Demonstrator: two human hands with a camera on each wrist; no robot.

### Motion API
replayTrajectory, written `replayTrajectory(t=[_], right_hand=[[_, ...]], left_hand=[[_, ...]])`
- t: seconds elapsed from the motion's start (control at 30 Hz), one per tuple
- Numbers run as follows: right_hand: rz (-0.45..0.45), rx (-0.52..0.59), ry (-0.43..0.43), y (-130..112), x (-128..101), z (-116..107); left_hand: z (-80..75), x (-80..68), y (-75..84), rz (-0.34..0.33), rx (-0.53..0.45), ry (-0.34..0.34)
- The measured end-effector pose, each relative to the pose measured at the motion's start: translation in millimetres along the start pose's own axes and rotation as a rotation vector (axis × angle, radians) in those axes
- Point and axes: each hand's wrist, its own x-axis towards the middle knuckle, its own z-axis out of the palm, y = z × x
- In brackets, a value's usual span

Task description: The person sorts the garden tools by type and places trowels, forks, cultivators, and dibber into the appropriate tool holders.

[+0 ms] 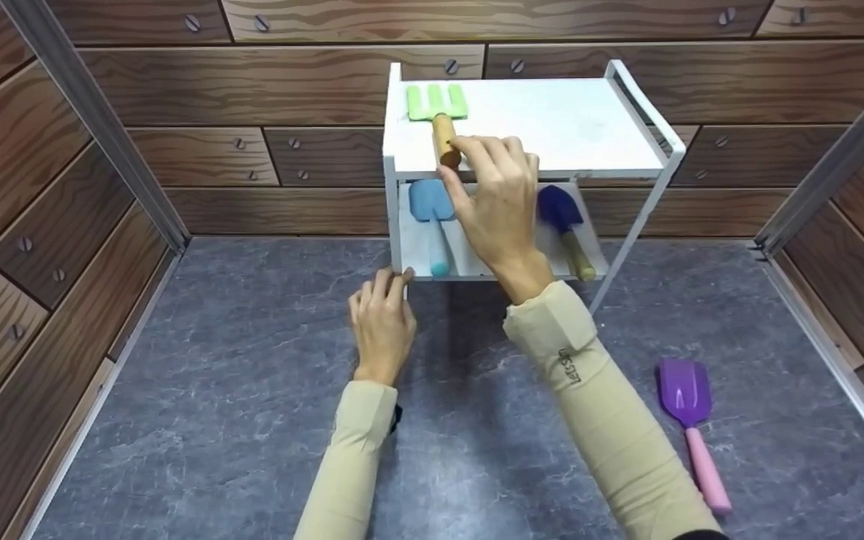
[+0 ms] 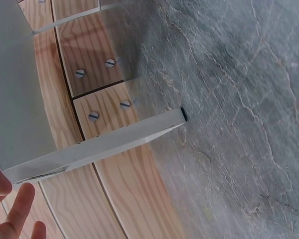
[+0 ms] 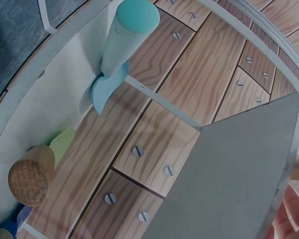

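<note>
The right hand [image 1: 499, 206] reaches over the front edge of the white shelf rack [image 1: 649, 124], its fingertips pinching the wooden handle end of the green toy rake [image 1: 438, 105] — a closed grip on the handle. The rake lies on the rack's top shelf near the left side, tines pointing toward the back wall, handle toward the person.

The left hand [image 1: 382, 324] rests at the rack's lower front-left corner, straight fingers touching the post; in the left wrist view only relaxed fingertips [image 2: 21, 199] show beside the white shelf edge, holding nothing.

On the lower shelf, directly under the right hand, lie two more toys: a light blue shovel [image 1: 432, 214] on the left and a dark blue shovel [image 1: 563, 221] with a wooden handle on the right. The right wrist and forearm cross in front of the gap between them and hide part of that shelf. In the right wrist view the light blue shovel's handle [image 3: 132, 30] points at the camera.

A purple scoop with a pink handle [image 1: 687, 416] lies on the grey marbled worktop [image 1: 214, 390], well apart from the rack — to the right of the right sleeve. Wood-plank walls [image 1: 57, 225] enclose the worktop on three sides.
</note>
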Motion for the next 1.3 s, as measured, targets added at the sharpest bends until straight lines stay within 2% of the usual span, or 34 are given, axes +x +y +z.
replayTrajectory(t=[0.57,0.9,1.3], right_hand=[[-0.009,0.002,-0.032,-3.4,-0.5,4.6],[-0.04,0.056,0.062,5.6,-11.4,-11.2],[-0.022,0.092,0.107,17.8,-28.9,-34.5]], left_hand=[[2.3,-2.4,-0.4,-0.003,0.0,0.0],[2.3,-0.1,1.2,-0.007,-0.006,-0.003],[1.0,-0.8,-0.4,-0.013,0.004,-0.027]])
